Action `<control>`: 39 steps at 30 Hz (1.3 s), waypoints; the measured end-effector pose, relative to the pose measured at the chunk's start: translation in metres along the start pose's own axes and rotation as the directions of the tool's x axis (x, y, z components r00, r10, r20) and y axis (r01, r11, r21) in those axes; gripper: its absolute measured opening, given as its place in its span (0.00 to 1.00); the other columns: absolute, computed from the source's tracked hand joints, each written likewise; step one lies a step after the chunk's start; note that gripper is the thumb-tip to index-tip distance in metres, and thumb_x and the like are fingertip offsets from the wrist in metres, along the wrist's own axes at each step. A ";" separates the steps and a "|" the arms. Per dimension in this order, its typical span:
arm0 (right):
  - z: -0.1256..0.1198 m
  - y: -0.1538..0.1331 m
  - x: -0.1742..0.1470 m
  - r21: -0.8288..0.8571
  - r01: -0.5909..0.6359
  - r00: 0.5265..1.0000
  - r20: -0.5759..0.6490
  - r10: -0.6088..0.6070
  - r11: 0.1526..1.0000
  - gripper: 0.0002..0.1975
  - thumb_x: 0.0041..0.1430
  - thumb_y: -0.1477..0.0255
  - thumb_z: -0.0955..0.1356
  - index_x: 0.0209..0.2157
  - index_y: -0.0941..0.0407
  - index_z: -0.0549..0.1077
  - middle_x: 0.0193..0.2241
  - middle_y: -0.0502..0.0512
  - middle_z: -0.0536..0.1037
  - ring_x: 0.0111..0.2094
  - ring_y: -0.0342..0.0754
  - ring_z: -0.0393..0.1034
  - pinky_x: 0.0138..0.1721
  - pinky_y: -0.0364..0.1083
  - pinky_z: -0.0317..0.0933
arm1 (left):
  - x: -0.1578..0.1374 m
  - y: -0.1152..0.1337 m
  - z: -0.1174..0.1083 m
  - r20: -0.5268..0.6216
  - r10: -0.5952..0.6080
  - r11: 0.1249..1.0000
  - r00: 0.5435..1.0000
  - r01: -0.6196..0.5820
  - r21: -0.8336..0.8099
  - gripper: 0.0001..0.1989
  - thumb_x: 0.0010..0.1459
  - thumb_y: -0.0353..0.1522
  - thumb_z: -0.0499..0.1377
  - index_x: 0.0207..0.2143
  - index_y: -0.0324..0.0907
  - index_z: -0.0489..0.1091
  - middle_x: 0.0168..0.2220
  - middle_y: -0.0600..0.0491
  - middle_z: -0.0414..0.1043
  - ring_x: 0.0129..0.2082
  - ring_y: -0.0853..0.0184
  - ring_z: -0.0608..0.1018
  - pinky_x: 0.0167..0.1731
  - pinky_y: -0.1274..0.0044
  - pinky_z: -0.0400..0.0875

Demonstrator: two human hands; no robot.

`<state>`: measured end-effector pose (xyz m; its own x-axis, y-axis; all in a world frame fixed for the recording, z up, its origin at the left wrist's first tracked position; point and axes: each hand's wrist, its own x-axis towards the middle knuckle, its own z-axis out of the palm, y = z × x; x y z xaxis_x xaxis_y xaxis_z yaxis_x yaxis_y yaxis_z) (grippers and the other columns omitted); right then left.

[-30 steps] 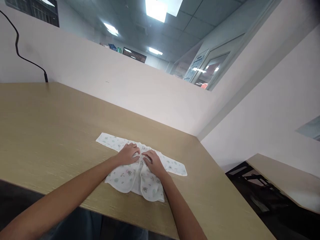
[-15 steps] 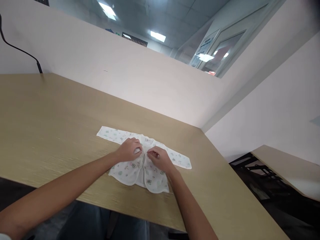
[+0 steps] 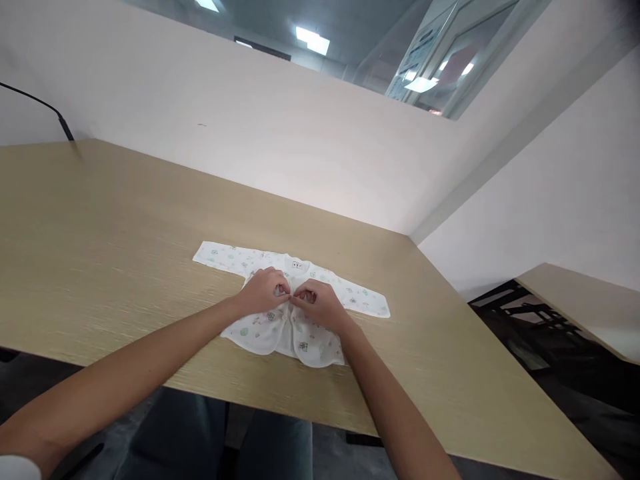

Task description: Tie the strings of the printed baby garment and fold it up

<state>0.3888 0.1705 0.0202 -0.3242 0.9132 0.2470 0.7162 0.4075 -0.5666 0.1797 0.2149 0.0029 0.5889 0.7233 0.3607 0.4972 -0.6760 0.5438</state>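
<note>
A small white baby shirt [image 3: 320, 340] with a fine green and grey print lies spread on the wooden table, both sleeves stretched out sideways. Its front opening runs down the middle, and the two rounded lower flaps stand slightly apart. My left hand [image 3: 265, 291] is closed in a pinch on the left front edge. My right hand [image 3: 318, 301] pinches the right front edge, and the fingertips of both hands meet at the opening. Whatever fastener may be between them is hidden by the fingers. A label shows inside the neckline above my hands.
The light wooden table [image 3: 125, 220] ends at a white partition [image 3: 250, 133] along the back, with glass above. A black cable [image 3: 63, 123] comes down at the back left. Beyond the table's right edge is another wooden surface [image 3: 575, 300] over dark framework.
My hands have come together, so the fingertips now touch at the shirt's opening where a gap stood before. The camera view has tilted down somewhat.
</note>
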 end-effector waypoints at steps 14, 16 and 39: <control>0.011 0.000 0.000 0.077 -0.057 0.991 -0.114 0.065 0.995 0.05 0.52 0.76 0.68 0.28 0.55 0.76 0.26 0.51 0.77 0.27 0.45 0.67 0.31 0.45 0.60 | 0.002 -0.002 0.001 0.021 -0.024 0.999 0.999 0.025 -0.045 0.04 0.58 0.35 0.65 0.32 0.44 0.78 0.35 0.54 0.77 0.41 0.62 0.75 0.46 0.71 0.66; 0.011 -0.003 -0.001 0.082 -0.059 0.991 -0.113 0.069 0.995 0.05 0.54 0.74 0.68 0.29 0.55 0.77 0.27 0.51 0.78 0.27 0.45 0.67 0.31 0.45 0.60 | 0.002 -0.001 0.001 0.016 -0.021 0.999 1.000 0.022 -0.043 0.05 0.58 0.36 0.65 0.31 0.44 0.78 0.34 0.54 0.77 0.41 0.62 0.75 0.45 0.71 0.66; 0.005 0.003 -0.002 0.033 -0.030 0.997 -0.069 0.032 0.999 0.04 0.55 0.72 0.69 0.30 0.54 0.77 0.31 0.52 0.77 0.30 0.46 0.66 0.34 0.46 0.60 | 0.000 0.008 -0.001 0.019 -0.115 0.993 0.993 0.115 -0.031 0.03 0.56 0.33 0.65 0.31 0.45 0.79 0.35 0.54 0.78 0.44 0.60 0.76 0.49 0.67 0.63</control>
<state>0.3888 0.1704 0.0139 -0.2573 0.9242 0.2822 0.7051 0.3793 -0.5992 0.1828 0.2100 0.0084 0.5400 0.7932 0.2816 0.5415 -0.5835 0.6052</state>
